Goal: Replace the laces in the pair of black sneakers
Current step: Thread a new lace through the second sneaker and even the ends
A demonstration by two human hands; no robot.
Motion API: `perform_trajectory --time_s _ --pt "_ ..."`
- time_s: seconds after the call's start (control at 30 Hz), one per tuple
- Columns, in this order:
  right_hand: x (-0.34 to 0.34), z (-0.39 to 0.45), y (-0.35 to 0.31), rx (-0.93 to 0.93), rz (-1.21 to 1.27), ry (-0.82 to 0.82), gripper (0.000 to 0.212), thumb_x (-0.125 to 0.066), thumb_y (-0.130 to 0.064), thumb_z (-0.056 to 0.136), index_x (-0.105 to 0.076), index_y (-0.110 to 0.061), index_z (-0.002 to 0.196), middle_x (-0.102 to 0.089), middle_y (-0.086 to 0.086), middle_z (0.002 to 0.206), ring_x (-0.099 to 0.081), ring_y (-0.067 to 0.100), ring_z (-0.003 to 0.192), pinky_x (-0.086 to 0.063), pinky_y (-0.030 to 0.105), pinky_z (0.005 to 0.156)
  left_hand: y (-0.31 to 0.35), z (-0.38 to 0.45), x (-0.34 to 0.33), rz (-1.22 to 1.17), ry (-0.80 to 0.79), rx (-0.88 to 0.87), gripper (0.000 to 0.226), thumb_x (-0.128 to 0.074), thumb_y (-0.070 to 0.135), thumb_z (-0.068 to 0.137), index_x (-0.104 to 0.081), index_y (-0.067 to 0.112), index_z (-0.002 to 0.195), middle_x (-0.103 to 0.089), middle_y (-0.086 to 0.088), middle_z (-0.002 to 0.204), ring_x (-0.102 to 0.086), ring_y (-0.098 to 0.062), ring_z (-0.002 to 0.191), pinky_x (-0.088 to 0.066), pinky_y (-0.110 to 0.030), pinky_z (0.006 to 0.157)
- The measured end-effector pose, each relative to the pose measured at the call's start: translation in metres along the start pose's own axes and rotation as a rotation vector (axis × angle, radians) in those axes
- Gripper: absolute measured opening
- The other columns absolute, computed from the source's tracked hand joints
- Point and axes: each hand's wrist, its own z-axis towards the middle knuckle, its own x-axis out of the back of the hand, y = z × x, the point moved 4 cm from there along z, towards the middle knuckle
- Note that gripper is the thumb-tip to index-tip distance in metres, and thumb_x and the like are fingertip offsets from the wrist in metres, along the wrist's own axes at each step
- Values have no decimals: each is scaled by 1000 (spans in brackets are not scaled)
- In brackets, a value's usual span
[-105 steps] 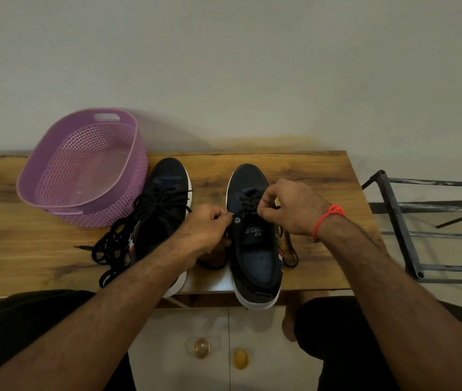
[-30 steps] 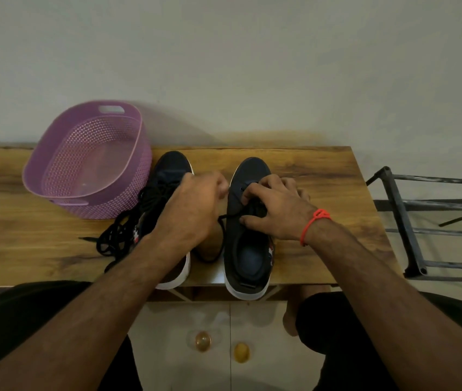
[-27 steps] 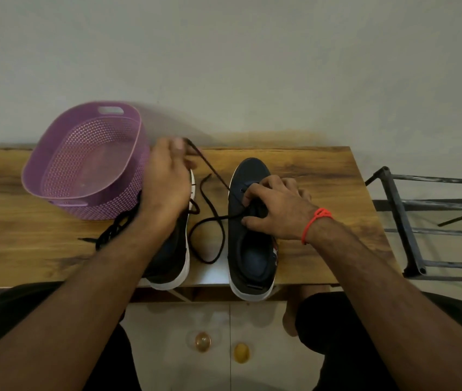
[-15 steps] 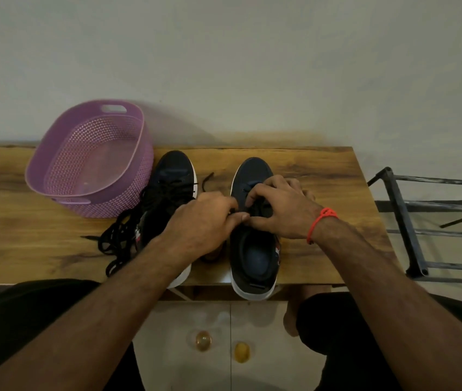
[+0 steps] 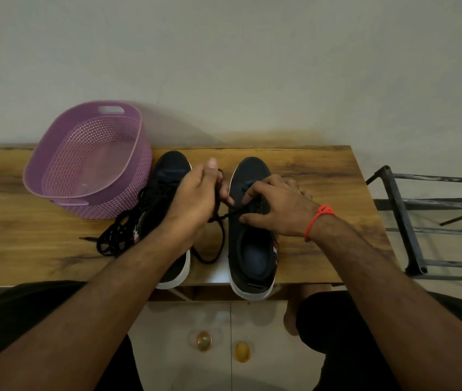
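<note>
Sneakers: two on the table [image 5: 308, 170], left sneaker [image 5: 172, 170], right sneaker [image 5: 252, 249]. Left hand [image 5: 196, 198] pinches one lace [image 5: 218, 244] between them. Right hand [image 5: 277, 207] grips right sneaker.

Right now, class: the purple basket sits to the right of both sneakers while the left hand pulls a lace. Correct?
Not quite. The head view shows the purple basket left of both sneakers; the left hand does pull a lace.

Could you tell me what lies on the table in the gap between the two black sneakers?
In the head view, a loop of black lace lies on the wooden table between the left sneaker and right sneaker.
</note>
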Motion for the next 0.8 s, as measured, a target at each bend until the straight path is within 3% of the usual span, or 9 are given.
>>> perform_trajectory --time_s 0.13,0.27,0.37,0.47,0.53,0.6,0.67,0.73,0.8 --pt "1 -2 0 1 -25 6 38 -64 -64 83 -53 -45 114 -39 -6 133 -33 24 128 -31 48 97 -10 0 -9 511 -76 -148 17 -47 38 105 -50 21 108 -63 1 86 -57 -6 70 -41 -19 60" --pt "1 -1 1 7 -29 6 37 -64 -65 82 -52 -48 112 -39 -7 132 -32 23 128 -29 45 93 -21 3 -8 707 -222 -55 28 -56 41 101 -53 27 125 -59 7 106 -57 -6 89 -40 -17 66" --pt "0 -1 1 6 -39 2 37 -65 -64 82 -52 -49 113 -38 -8 131 -32 22 127 -27 44 91 -18 0 -10 875 -291 -128 9 -59 39 99 -60 30 96 -60 7 93 -54 -4 82 -37 -19 64" --pt "-1 -1 0 -6 -46 -9 36 -66 -61 82 -51 -49 113 -36 -8 133 -31 23 128 -30 48 97 -11 4 -7 955 -291 -144 25 -61 35 99 -48 35 77 -46 11 81 -48 -7 79 -37 -24 70" --pt "-2 0 0 -21 -24 -23 34 -67 -58 83 -50 -49 111 -35 -8 135 -31 24 129 -31 52 101 -6 9 -2 985 -206 -196 22 -60 37 99 -54 31 78 -42 9 84 -46 -11 86 -39 -31 75" --pt "-3 0 0 -28 7 -30 33 -68 -55 83 -50 -48 110 -34 -8 136 -31 23 131 -32 54 104 -7 11 0 983 -123 -242 21 -58 41 99 -66 22 94 -45 5 93 -48 -13 91 -41 -33 77" --pt "-4 1 0 -24 7 -33 33 -69 -54 83 -51 -47 110 -35 -8 137 -32 22 131 -33 55 105 -9 10 0 1009 -113 -252 23 -56 43 100 -66 23 99 -47 6 96 -49 -13 91 -41 -33 75" --pt "-4 2 2 -6 26 -44 34 -70 -56 81 -52 -48 109 -36 -8 136 -33 22 130 -34 56 106 -7 7 2 1031 -181 -243 22 -57 46 99 -64 28 89 -49 7 91 -52 -14 88 -43 -34 72" --pt "-2 2 4 38 100 -67 36 -68 -65 75 -54 -51 106 -40 -7 131 -36 22 129 -35 54 107 -5 4 6 1003 -373 -206 32 -59 55 93 -67 28 78 -58 5 88 -58 -18 87 -50 -37 73"
